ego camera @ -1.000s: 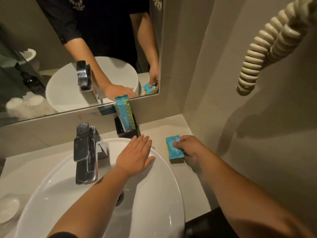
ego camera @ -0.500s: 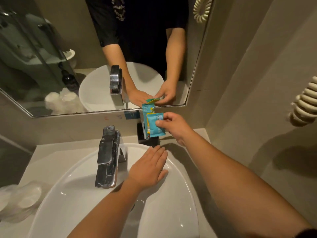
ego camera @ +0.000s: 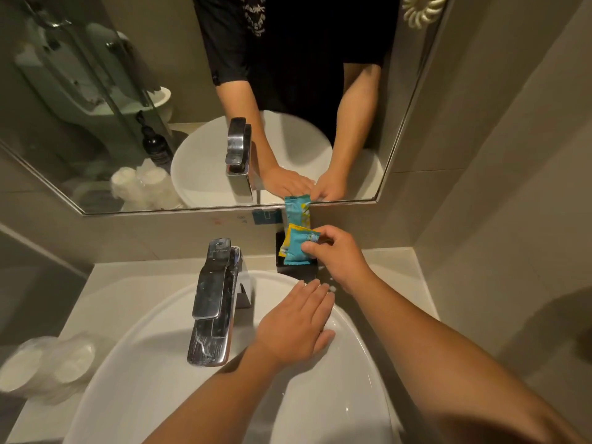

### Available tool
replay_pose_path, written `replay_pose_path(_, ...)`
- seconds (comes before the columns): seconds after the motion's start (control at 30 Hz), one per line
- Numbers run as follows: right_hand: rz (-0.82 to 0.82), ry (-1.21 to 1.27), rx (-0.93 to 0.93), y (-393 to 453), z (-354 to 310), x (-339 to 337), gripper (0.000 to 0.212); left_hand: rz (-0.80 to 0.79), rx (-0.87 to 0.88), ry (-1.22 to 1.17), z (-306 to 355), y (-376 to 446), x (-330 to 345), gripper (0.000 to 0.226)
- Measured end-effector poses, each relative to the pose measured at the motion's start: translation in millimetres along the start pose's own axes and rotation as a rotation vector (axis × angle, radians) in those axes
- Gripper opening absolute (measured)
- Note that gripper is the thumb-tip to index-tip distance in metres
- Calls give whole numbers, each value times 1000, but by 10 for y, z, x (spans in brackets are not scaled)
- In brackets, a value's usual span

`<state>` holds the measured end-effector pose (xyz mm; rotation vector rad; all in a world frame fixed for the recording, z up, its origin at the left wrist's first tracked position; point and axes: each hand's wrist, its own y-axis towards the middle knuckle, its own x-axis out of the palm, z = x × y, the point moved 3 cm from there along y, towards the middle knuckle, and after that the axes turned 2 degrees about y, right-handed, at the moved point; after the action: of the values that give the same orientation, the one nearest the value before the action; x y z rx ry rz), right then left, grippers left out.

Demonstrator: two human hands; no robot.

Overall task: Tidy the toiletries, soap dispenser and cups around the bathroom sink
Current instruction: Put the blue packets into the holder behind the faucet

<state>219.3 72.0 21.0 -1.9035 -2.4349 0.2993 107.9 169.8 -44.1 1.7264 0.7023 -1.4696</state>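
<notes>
- Two hands are in view: the right hand (ego camera: 339, 257) pinches a small teal sachet (ego camera: 299, 248) at the mouth of the black holder (ego camera: 290, 267) behind the basin.
- A taller teal packet (ego camera: 297, 210) stands upright in that holder.
- The left hand (ego camera: 296, 328) lies flat, fingers spread, on the sink (ego camera: 134, 363) rim beside the faucet (ego camera: 213, 302).
- Wrapped cups (ego camera: 48, 366) sit on the counter at far left.

Holder (ego camera: 290, 267) behind the sink (ego camera: 320, 395), right of the tap (ego camera: 213, 302); packets (ego camera: 298, 249) in it; cups (ego camera: 48, 366) far left

Left hand (ego camera: 296, 328) flat, palm down, fingers extended. Right hand (ego camera: 339, 257) reaching forward, pinch grip closed.
</notes>
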Motion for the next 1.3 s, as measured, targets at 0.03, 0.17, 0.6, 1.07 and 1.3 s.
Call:
replay_pose_path(0.03,3,-40,-2,-6,20,-4,15,7,0,-1,2,0,2,59)
replay_pose_path(0.17,-25,-190,-28,-4,52,1,18,24,-3,-5,0,2,-6,59)
replay_pose_path(0.6,-73,-348,-20,36,-23,-119,19,41,-2,10,16,1,-12,59)
replay_pose_path(1.07,-43,-630,-189,-11,-4,-66,12,-17,-21,1,-1,4,-19,60)
replay_pose_path(1.3,-60,-634,-183,-24,62,-119,14,-33,-21,1,16,-2,-41,60)
